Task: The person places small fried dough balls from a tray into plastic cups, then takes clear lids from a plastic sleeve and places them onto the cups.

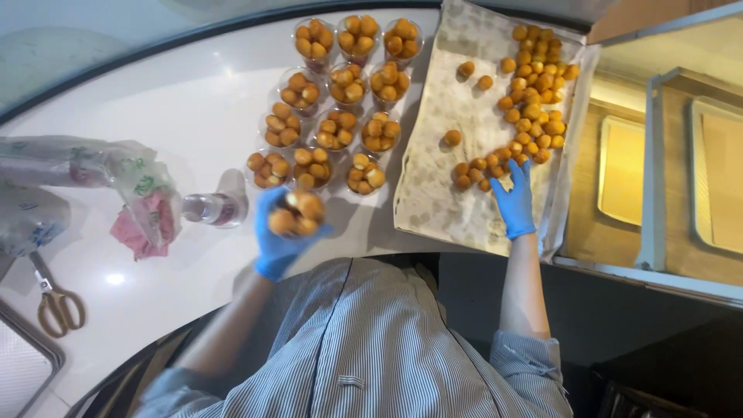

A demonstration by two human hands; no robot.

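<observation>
Gloves on both hands, blue ones, and I see the work split cleanly between them. My left hand [277, 236] is curled under a clear plastic cup [297, 214] of small golden fried dough balls, gripping it from below with the cup close to my chest. My right hand [514, 200] reaches forward onto the paper-lined tray [433, 193]; its fingers touch the nearest loose dough balls [534, 108] at the edge of the heap (whether they have pinched one yet I cannot tell, since the fingertips blur into the pile).

Ahead of the left hand stand the filled cups [340, 101], packed touching one another in rows. Further out to the left of that hand lie a small clear bottle [210, 207], a crumpled plastic bag [147, 201] with something pink inside, and scissors [56, 302].

To do this step well, I judge the held cup should stay level and come nearer the tray, so each ball travels a short way. Taking the balls nearest the right hand first keeps the heap from rolling, and a light pinch spares the crust.
</observation>
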